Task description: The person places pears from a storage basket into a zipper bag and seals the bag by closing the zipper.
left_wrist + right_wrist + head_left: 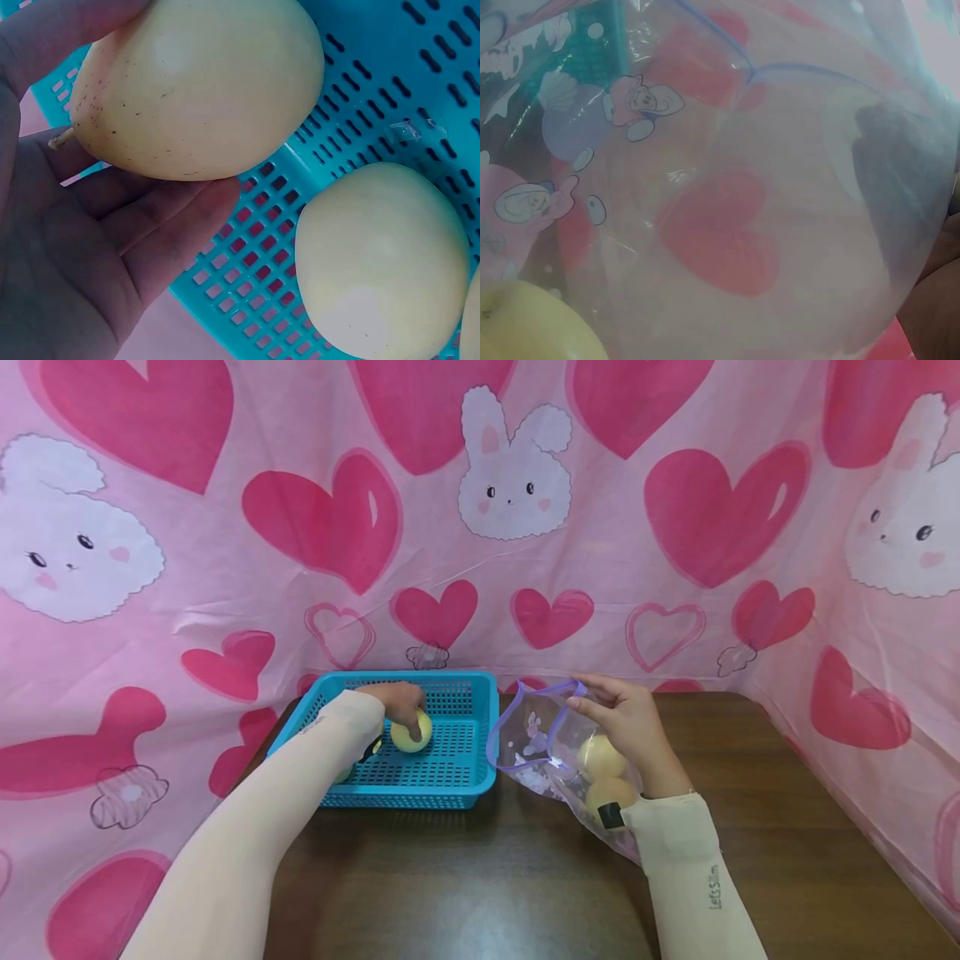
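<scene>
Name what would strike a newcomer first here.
Probably the pink fabric backdrop of hearts and white rabbits, filling the background. In front, a bright blue plastic basket, where the left hand grips a rounded pale-yellow fruit; beside that, the right hand holds a clear, purple-edged plastic bag of similar fruit.

The basket is smooth plastic with a soft gloss; the bag is clear plastic film, shiny and crinkled. The fruit has smooth, speckled skin. The sleeves are matt cloth, the tabletop wood-grained with a sheen, the backdrop creased, probably cloth, its weave too indistinct to tell.
</scene>
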`<action>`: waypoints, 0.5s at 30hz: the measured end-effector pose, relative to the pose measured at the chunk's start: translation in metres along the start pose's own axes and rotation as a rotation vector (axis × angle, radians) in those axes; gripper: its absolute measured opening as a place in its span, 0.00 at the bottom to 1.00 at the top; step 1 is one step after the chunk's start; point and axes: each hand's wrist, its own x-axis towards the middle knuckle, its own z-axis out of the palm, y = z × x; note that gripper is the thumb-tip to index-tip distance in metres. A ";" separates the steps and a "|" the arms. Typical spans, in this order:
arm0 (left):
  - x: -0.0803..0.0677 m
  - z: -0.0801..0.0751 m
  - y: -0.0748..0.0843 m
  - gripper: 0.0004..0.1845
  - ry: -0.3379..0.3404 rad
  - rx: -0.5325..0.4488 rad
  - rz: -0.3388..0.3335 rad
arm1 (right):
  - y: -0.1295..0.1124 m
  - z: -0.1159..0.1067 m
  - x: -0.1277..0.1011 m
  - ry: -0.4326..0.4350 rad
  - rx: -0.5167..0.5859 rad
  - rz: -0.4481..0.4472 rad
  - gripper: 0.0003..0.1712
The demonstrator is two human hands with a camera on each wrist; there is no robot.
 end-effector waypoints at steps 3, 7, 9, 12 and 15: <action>0.001 0.000 -0.002 0.36 0.010 0.001 0.019 | 0.000 0.000 0.000 -0.002 -0.011 0.007 0.25; 0.001 0.000 -0.003 0.35 0.027 -0.004 0.039 | 0.000 0.001 0.000 0.000 -0.010 0.013 0.25; -0.001 0.000 -0.001 0.36 0.028 -0.003 0.043 | 0.000 0.001 0.001 0.001 -0.003 0.012 0.25; -0.005 -0.002 0.000 0.35 0.028 0.004 0.044 | -0.001 0.001 0.001 0.000 0.003 0.003 0.24; -0.007 -0.003 0.000 0.35 0.025 0.008 0.049 | -0.001 0.001 0.001 -0.006 -0.012 0.011 0.24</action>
